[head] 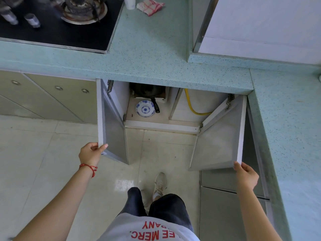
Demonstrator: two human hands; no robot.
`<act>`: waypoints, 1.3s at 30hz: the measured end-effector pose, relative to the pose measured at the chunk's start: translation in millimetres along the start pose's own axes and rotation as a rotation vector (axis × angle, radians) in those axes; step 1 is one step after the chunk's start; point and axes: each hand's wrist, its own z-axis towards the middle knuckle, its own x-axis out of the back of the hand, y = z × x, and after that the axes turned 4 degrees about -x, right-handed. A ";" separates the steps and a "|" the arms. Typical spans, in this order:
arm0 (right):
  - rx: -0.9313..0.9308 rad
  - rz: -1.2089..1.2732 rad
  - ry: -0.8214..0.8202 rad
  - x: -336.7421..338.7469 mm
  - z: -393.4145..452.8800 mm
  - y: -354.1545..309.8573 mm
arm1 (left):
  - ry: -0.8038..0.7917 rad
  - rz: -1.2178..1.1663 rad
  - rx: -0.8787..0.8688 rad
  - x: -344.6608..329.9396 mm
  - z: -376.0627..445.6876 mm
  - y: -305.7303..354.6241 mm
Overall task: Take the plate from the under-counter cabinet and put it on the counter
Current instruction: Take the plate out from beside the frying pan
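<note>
While doors held, plate (145, 108) inside cabinet (147, 122)

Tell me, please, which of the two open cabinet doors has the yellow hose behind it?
The right door, held by the right hand; the yellow hose hangs behind it. Behind the left door sits the plate.

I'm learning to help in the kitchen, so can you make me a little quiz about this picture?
1. True or false: both cabinet doors are open.
2. What is each hand holding?
3. Where is the blue-and-white plate? A) on the counter B) on the cabinet floor C) on the stove

Key:
1. True.
2. The left hand holds the edge of the left door; the right hand holds the edge of the right door.
3. B, beside the handle of a black pan.
</note>
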 end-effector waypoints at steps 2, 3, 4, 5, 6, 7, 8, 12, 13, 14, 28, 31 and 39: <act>-0.039 0.003 0.076 1.1 -5.1 4.3 | 0.035 0.024 0.035 4.4 -4.0 -4.5; -0.068 0.016 0.106 0.0 -9.3 7.3 | 0.059 0.040 0.077 6.7 -6.4 -8.9; -0.100 0.043 0.111 -2.8 -15.9 10.7 | 0.072 0.049 0.130 8.1 -10.2 -13.7; -0.129 0.075 0.079 -7.7 -24.5 14.9 | 0.062 0.046 0.187 8.7 -15.5 -18.7; -0.144 0.097 0.019 -14.9 -33.9 19.5 | 0.033 0.013 0.244 7.1 -22.3 -22.6; -0.147 0.112 -0.060 -24.3 -42.9 23.9 | -0.005 -0.053 0.292 2.5 -29.8 -25.0; -0.145 0.136 -0.147 -33.6 -56.7 27.9 | -0.049 -0.130 0.324 -0.1 -40.4 -26.8; -0.118 0.214 -0.435 -66.3 -107.5 26.9 | -0.242 -0.247 0.265 -17.8 -72.8 -21.0; -0.091 0.195 -0.486 -72.0 -117.7 25.4 | -0.275 -0.245 0.218 -20.2 -78.9 -17.5; -0.052 0.157 -0.529 -77.1 -126.4 23.5 | -0.301 -0.221 0.157 -22.4 -83.7 -13.8; 0.762 -0.758 -0.777 -122.8 -117.3 -5.9 | -0.410 0.493 -0.501 -77.2 -87.4 22.8; 0.813 -0.796 -0.805 -137.5 -99.3 -12.9 | -0.438 0.590 -0.506 -100.1 -75.9 25.7; 0.906 -0.850 -0.785 -186.3 -53.2 -27.7 | -0.456 0.686 -0.515 -152.2 -31.4 27.3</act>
